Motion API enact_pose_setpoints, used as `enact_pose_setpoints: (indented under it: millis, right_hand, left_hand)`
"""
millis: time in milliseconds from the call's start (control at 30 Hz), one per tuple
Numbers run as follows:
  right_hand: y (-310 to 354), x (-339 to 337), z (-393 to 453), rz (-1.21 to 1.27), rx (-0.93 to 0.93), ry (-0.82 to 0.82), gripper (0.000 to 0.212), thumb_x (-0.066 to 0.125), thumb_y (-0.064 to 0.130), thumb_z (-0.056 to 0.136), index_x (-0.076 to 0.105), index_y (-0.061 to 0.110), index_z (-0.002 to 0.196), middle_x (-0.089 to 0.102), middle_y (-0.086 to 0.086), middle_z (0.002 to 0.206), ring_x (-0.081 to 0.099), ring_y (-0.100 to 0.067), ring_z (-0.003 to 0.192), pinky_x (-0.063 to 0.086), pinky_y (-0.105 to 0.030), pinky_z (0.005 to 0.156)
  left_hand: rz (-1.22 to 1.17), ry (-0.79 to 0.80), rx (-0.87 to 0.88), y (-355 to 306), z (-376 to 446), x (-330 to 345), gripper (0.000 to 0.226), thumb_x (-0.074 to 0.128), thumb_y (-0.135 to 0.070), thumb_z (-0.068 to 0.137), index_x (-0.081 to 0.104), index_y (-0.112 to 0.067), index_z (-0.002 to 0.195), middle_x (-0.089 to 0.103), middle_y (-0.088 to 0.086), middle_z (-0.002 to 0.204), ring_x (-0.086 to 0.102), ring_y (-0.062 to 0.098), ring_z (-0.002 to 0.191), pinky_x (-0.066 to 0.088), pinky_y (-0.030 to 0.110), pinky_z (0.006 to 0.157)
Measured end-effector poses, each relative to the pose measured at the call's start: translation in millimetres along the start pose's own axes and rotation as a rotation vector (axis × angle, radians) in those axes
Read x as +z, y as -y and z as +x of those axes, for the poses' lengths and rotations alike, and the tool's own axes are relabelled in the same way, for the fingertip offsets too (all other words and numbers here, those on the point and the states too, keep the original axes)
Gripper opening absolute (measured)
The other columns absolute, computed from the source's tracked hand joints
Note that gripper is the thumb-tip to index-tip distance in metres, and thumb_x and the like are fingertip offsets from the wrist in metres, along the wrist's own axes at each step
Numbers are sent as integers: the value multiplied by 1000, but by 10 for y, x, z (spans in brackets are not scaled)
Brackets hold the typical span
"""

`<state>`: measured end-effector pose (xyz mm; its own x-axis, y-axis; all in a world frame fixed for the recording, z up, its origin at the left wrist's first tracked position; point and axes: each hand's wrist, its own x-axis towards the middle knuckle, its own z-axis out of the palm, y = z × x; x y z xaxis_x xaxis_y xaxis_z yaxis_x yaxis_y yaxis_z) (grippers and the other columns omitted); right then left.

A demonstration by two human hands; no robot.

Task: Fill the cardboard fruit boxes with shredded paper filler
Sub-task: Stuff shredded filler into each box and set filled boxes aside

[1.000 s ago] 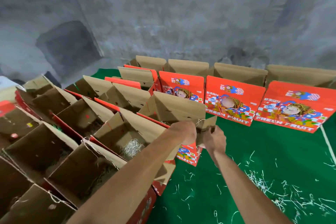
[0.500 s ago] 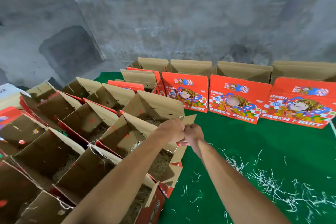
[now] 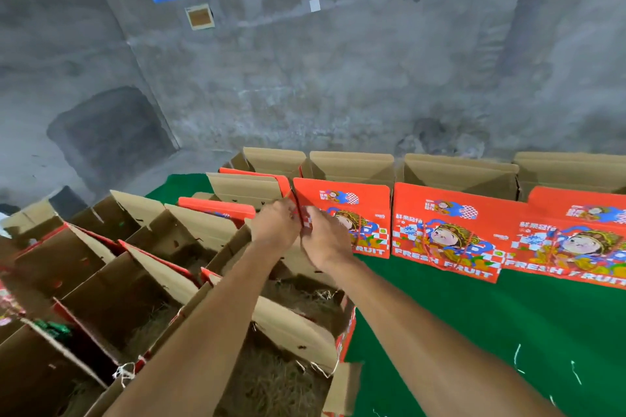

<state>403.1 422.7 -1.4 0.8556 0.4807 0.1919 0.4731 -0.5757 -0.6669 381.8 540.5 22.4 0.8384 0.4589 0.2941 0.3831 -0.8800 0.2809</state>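
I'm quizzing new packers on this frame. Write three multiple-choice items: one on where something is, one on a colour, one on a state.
1. Where are the two hands?
A. Flat on the green surface
B. Together above the open boxes, left of the printed panels
C. Inside the nearest box

2. What colour is the surface under the boxes?
A. Green
B. Blue
C. White

3. What is in the nearest open box?
A. Fruit
B. Nothing
C. Shredded paper filler

Answers: 1 B, left hand and right hand meet above the open boxes. 2 A, green surface. 3 C, shredded paper filler lies in the nearest open box.
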Motion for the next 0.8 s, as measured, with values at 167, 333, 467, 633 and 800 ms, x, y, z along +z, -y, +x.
enact_pose_setpoints:
  millis: [167,333,467,633,800]
  right_hand:
    - [-62,255,373,-16,-37,-6,33,50,35,92,50,33,125,64,6,122,60,-25,113,47,-43,97]
    - [-161,286,682,25,-34,39,35,51,36,93,49,32,128,64,4,126,61,-24,114,50,-41,93]
    - [-279,232,735,88,6,37,33,50,40,96,49,31,128,65,5,126,64,-21,112,52,-39,92]
    - [-446,41,645,-30,-14,-33,26,48,40,97,55,29,120,70,4,115,68,-22,101,53,-38,88]
    - [-683,-223,436,77,87,19,21,48,30,100,57,24,118,70,-8,107,67,-28,98,51,-35,77]
  left_hand:
    - [355,70,-30,313,654,348,25,43,-31,90,62,-20,101,70,5,103,65,27,103,38,41,95]
    - [565,301,-172,356,1072,575,30,42,-26,95,58,-19,118,67,1,114,60,25,114,23,54,113]
    - [554,433,-280,382,1184,650,34,51,-24,93,59,-19,125,62,3,130,51,28,128,24,52,113]
    - [481,401,-264,165,1010,668,35,53,-19,91,61,-16,125,62,5,127,59,28,118,48,44,96]
    - [432,421,-79,-563,636,675,35,56,-24,92,60,-19,126,63,-1,129,59,20,121,47,33,89]
